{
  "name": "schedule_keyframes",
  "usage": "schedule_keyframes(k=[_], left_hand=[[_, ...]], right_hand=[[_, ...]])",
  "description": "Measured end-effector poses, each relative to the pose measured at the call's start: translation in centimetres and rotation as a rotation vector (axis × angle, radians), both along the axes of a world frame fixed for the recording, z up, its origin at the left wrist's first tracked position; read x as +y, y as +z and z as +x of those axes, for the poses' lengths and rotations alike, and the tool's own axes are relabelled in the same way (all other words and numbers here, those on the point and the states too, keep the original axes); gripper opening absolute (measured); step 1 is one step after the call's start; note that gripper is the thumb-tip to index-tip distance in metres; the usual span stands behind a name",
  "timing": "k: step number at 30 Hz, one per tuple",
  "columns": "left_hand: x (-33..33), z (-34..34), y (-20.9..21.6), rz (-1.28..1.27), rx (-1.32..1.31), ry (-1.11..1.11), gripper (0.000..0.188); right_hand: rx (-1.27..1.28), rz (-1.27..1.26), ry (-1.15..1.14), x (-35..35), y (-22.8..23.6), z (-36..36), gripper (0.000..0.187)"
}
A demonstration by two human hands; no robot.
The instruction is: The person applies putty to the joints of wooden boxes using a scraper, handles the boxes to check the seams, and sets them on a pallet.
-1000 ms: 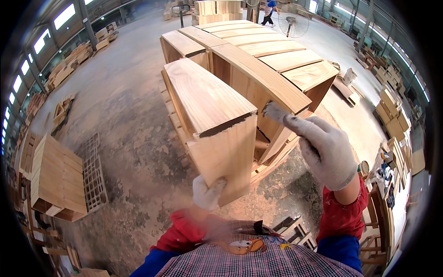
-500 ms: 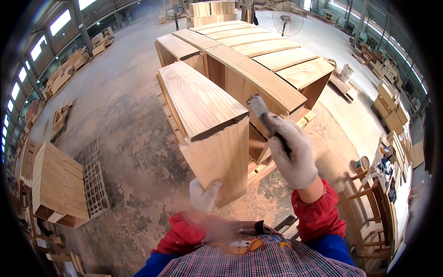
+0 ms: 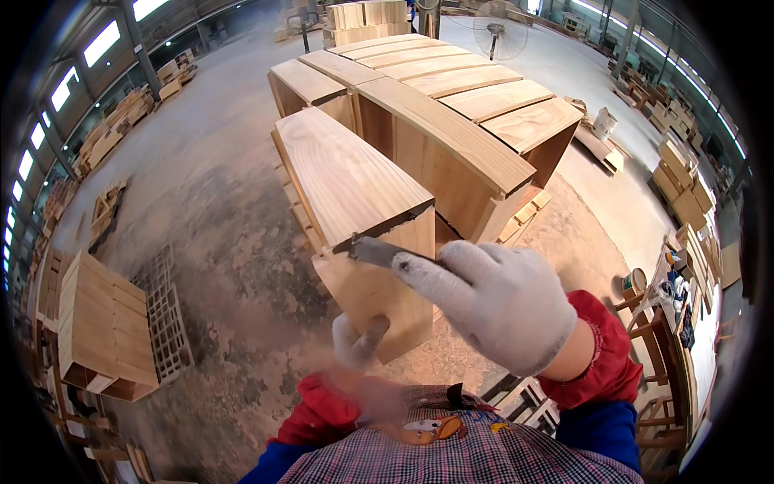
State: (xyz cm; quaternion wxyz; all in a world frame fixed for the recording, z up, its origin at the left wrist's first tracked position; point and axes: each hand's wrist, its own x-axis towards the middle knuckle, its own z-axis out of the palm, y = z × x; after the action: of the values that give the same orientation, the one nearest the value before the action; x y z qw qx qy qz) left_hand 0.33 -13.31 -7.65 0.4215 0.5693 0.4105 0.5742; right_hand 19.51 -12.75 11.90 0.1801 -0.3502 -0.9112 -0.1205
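Observation:
A pale wooden drawer [image 3: 347, 173] stands on its side in front of me, a dark filler-like strip [image 3: 395, 219] running along the joint of its near end. Low on the end panel, my gloved left hand [image 3: 355, 343] grips the drawer's edge, its thumb against the wood. My gloved right hand [image 3: 496, 302] is closed around a narrow putty knife [image 3: 379, 252], index finger stretched along the blade. The blade's smeared tip touches the panel's upper left corner, at the left end of the dark strip. The knife's handle is hidden in my palm.
More wooden drawers [image 3: 451, 77] stand in a row just beyond. To the left, another drawer stack [image 3: 105, 323] sits beside a grey plastic pallet [image 3: 165, 315]. At right are a cluttered bench [image 3: 677, 315] and a small tub [image 3: 634, 281]. A fan [image 3: 493, 36] stands far back.
My right hand has swung the putty knife left and nearer, from beyond the drawer's right corner to its near left corner. My left hand keeps its hold.

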Motion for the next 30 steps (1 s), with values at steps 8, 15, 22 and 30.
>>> schedule_keyframes(k=[8, 15, 22, 30], left_hand=[[-0.3, 0.5, 1.5, -0.093, -0.130, 0.012, 0.022], [-0.3, 0.7, 1.3, -0.054, -0.150, -0.007, 0.023], [0.0, 0.3, 0.0, 0.060, 0.006, 0.056, 0.022], [-0.1, -0.2, 0.4, -0.019, 0.038, -0.008, 0.041]], right_hand=[[0.031, -0.005, -0.192, 1.5, 1.4, 4.4, 0.040], [0.321, -0.188, -0.110, 0.4, -1.0, 4.1, 0.043], [0.393, -0.245, 0.003, -0.9, -3.1, 0.5, 0.049], [0.417, -0.283, 0.011, -1.3, -3.8, -0.1, 0.052]])
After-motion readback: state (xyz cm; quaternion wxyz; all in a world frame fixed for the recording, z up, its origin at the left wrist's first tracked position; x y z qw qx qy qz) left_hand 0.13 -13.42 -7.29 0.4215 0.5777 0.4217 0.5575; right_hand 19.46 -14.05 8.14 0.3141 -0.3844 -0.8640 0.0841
